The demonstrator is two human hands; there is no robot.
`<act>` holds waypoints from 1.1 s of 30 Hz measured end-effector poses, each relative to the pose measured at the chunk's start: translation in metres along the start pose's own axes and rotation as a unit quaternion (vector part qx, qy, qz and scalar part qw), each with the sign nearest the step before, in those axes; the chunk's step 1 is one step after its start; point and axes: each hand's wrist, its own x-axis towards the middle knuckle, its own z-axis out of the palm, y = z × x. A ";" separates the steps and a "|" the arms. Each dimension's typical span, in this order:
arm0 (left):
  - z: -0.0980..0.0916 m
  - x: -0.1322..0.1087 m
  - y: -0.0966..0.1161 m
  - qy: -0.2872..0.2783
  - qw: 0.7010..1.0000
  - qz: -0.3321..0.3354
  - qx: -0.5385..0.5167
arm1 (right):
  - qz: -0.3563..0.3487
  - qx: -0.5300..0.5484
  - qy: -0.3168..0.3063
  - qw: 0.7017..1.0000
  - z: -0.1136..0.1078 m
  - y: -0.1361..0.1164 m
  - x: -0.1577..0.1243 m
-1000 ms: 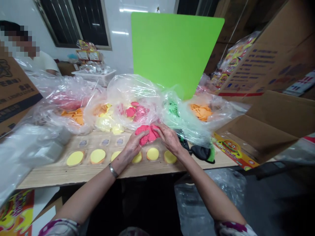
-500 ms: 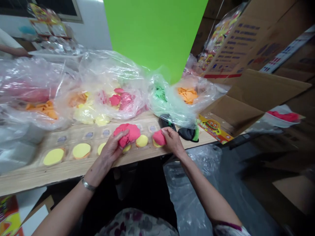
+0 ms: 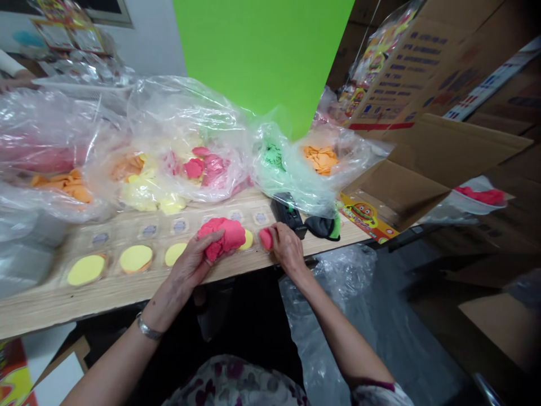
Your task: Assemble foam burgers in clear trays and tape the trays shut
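Subject wears a white-ground blouse [image 3: 232,383] with plum and grey floral blotches; the right sleeve [image 3: 380,393] carries the same print, with dark plum edging. Forearms bare. Silver link bracelet [image 3: 147,332] sits just behind the left hand [image 3: 190,262].

Two hands [image 3: 190,262], two pink dough lumps [image 3: 222,238], four yellow dough discs [image 3: 135,258].

Yellow dough disc [image 3: 247,241] partly behind pink dough lump [image 3: 222,237]; small pink dough piece [image 3: 266,239] partly behind right hand [image 3: 287,247].
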 end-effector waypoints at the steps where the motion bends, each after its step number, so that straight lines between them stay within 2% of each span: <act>1: 0.000 0.000 0.000 -0.002 1.000 -0.002 0.002 | -0.009 -0.020 0.011 1.000 0.001 0.000 -0.002; 6: 0.003 -0.002 -0.001 -0.023 1.000 -0.004 0.010 | 0.038 -0.059 0.022 0.997 0.004 0.001 -0.007; 10: 0.002 -0.004 -0.002 -0.033 0.999 -0.002 0.003 | 0.027 -0.111 0.023 0.993 0.001 -0.002 -0.008; 12: 0.001 -0.004 -0.002 -0.036 0.999 -0.002 0.006 | -0.004 -0.097 0.033 0.995 -0.001 -0.003 -0.010; 16: -0.002 -0.005 -0.003 -0.041 0.999 0.004 -0.001 | -0.130 -0.063 0.004 0.989 -0.004 0.001 -0.014; 19: -0.003 -0.003 -0.005 -0.080 0.996 0.018 -0.022 | -0.159 -0.060 -0.009 0.985 -0.006 0.001 -0.011; 23: -0.002 0.002 -0.006 -0.107 0.994 0.030 -0.017 | -0.130 0.097 0.037 0.986 -0.013 -0.017 0.005; 27: -0.002 0.004 -0.004 -0.131 0.990 0.046 -0.020 | -0.102 0.275 -0.016 0.956 -0.014 -0.049 0.023; 33: -0.014 0.003 0.001 -0.084 0.994 0.046 -0.048 | -0.144 0.327 0.038 0.933 -0.009 -0.079 0.024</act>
